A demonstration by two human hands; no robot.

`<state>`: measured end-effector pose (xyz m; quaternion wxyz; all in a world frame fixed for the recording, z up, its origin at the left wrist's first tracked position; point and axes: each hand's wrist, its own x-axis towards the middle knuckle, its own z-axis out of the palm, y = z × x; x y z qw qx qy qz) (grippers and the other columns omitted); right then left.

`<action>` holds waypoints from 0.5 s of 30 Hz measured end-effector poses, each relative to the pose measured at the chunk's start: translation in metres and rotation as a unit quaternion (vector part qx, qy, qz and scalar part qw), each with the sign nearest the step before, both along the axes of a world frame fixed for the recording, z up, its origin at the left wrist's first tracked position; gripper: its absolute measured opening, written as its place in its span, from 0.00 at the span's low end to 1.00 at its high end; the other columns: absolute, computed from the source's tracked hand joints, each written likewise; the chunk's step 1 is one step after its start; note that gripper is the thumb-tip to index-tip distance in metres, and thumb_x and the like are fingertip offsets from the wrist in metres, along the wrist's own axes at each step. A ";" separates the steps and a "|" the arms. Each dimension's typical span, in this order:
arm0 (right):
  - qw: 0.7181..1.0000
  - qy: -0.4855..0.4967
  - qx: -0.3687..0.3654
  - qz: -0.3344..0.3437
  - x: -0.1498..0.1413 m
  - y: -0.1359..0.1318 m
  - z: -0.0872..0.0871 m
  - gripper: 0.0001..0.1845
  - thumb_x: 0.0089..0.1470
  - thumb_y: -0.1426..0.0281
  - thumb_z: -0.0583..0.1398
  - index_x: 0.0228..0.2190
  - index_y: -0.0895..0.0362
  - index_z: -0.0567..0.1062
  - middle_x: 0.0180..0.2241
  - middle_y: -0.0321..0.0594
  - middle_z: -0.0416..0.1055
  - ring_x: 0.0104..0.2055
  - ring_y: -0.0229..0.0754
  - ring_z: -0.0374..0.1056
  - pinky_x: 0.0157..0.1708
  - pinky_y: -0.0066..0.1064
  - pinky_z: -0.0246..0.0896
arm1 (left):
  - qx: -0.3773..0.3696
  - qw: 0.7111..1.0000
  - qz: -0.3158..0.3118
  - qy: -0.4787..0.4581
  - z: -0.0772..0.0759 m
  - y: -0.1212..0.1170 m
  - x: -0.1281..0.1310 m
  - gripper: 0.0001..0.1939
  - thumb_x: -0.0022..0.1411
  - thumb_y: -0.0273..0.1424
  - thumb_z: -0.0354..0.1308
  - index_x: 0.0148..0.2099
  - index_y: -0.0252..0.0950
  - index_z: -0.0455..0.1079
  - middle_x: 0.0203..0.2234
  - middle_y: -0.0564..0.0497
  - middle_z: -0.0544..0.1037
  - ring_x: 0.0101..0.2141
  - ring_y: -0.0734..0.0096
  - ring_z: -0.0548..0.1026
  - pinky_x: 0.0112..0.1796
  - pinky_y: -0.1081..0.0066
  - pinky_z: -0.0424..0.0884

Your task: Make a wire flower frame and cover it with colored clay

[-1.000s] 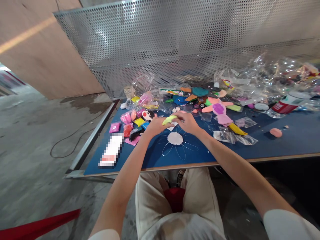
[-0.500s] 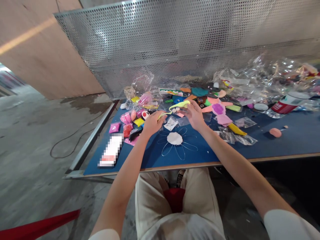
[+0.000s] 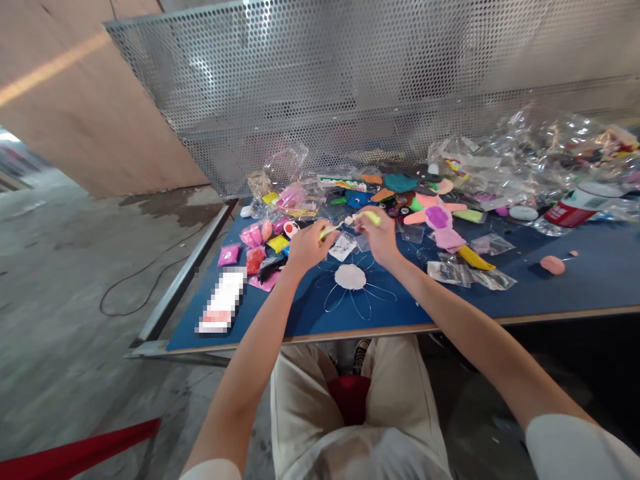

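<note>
Yellow modelling clay (image 3: 371,217) is pinched in my right hand (image 3: 379,239), with part of the lump showing above the fingers. My left hand (image 3: 309,246) pinches a thin piece of the same yellow clay at its fingertips. The two hands are held a short way apart over the table. Below them lies a flat white clay disc (image 3: 350,277) ringed by thin wire loops shaped like petals. A small clear packet (image 3: 343,247) sits between the hands and the disc.
Coloured clay packets (image 3: 255,260) and a phone-like blurred rectangle (image 3: 223,300) lie at left. A pink and purple clay figure (image 3: 440,223), a red-labelled bottle (image 3: 575,205) and crumpled plastic bags (image 3: 545,153) are at right. A perforated metal panel (image 3: 340,73) stands behind the blue table (image 3: 300,323).
The stretched yellow clay strand between my hands has parted or been gathered in. My right hand has moved slightly down and left, and more of the clay is inside its fingers.
</note>
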<state>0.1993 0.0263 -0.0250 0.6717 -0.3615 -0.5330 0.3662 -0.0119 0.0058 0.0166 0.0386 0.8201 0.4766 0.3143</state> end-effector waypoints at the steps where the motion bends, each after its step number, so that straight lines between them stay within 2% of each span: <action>1: 0.997 0.062 0.007 -0.040 0.011 0.008 -0.002 0.17 0.59 0.50 0.62 0.38 0.49 0.71 0.29 0.33 0.71 0.30 0.41 0.71 0.36 0.37 0.77 | -0.007 0.999 0.032 -0.011 0.001 0.000 -0.001 0.21 0.72 0.47 0.53 0.51 0.37 0.76 0.36 0.44 0.83 0.41 0.54 0.81 0.42 0.63 0.71; 2: 0.993 0.105 0.014 -0.061 0.023 0.015 -0.004 0.18 0.59 0.48 0.61 0.36 0.48 0.69 0.27 0.32 0.68 0.29 0.41 0.70 0.35 0.37 0.76 | -0.014 0.998 0.060 -0.022 0.001 0.001 -0.003 0.21 0.72 0.48 0.53 0.50 0.37 0.76 0.35 0.44 0.83 0.40 0.54 0.81 0.41 0.63 0.71; 4: 0.990 0.136 0.020 -0.040 0.044 0.025 -0.005 0.21 0.61 0.45 0.58 0.31 0.49 0.65 0.23 0.31 0.62 0.26 0.41 0.67 0.33 0.37 0.75 | -0.017 0.995 0.084 -0.044 0.002 0.004 -0.006 0.21 0.72 0.49 0.53 0.48 0.38 0.76 0.38 0.43 0.83 0.41 0.54 0.80 0.42 0.63 0.71; 7: 0.994 0.112 0.016 -0.006 0.051 0.024 -0.003 0.23 0.59 0.44 0.61 0.30 0.49 0.65 0.19 0.28 0.56 0.21 0.39 0.62 0.27 0.34 0.71 | -0.003 0.996 0.045 -0.075 0.000 0.006 -0.007 0.20 0.72 0.47 0.51 0.46 0.38 0.77 0.43 0.42 0.83 0.44 0.56 0.79 0.45 0.64 0.71; 9: 0.997 0.076 0.006 0.011 0.038 0.014 0.001 0.22 0.57 0.44 0.63 0.35 0.48 0.69 0.20 0.28 0.59 0.22 0.38 0.63 0.26 0.33 0.69 | -0.004 0.994 0.000 -0.107 -0.001 0.005 -0.003 0.21 0.72 0.47 0.51 0.44 0.38 0.76 0.42 0.44 0.83 0.45 0.57 0.79 0.46 0.64 0.72; 11: 0.998 0.043 -0.006 0.053 0.020 0.003 0.004 0.23 0.57 0.45 0.63 0.42 0.48 0.71 0.28 0.33 0.71 0.28 0.40 0.68 0.29 0.35 0.71 | -0.031 0.985 -0.026 -0.167 -0.004 0.003 0.003 0.23 0.71 0.50 0.50 0.40 0.38 0.75 0.38 0.46 0.82 0.42 0.60 0.78 0.44 0.64 0.73; 12: 0.997 0.018 -0.007 0.068 0.012 -0.003 0.006 0.23 0.56 0.46 0.63 0.43 0.48 0.71 0.32 0.35 0.73 0.30 0.40 0.69 0.29 0.35 0.71 | -0.053 0.977 -0.031 -0.205 -0.006 0.003 0.006 0.25 0.71 0.52 0.49 0.37 0.38 0.74 0.35 0.47 0.81 0.39 0.61 0.78 0.42 0.64 0.73; 15: 0.993 -0.058 0.013 0.102 -0.001 -0.014 0.011 0.19 0.58 0.49 0.61 0.42 0.50 0.73 0.34 0.37 0.73 0.28 0.39 0.65 0.27 0.34 0.67 | -0.109 0.946 -0.015 -0.304 -0.011 0.007 0.011 0.28 0.70 0.55 0.49 0.29 0.39 0.69 0.26 0.50 0.76 0.31 0.65 0.75 0.37 0.64 0.74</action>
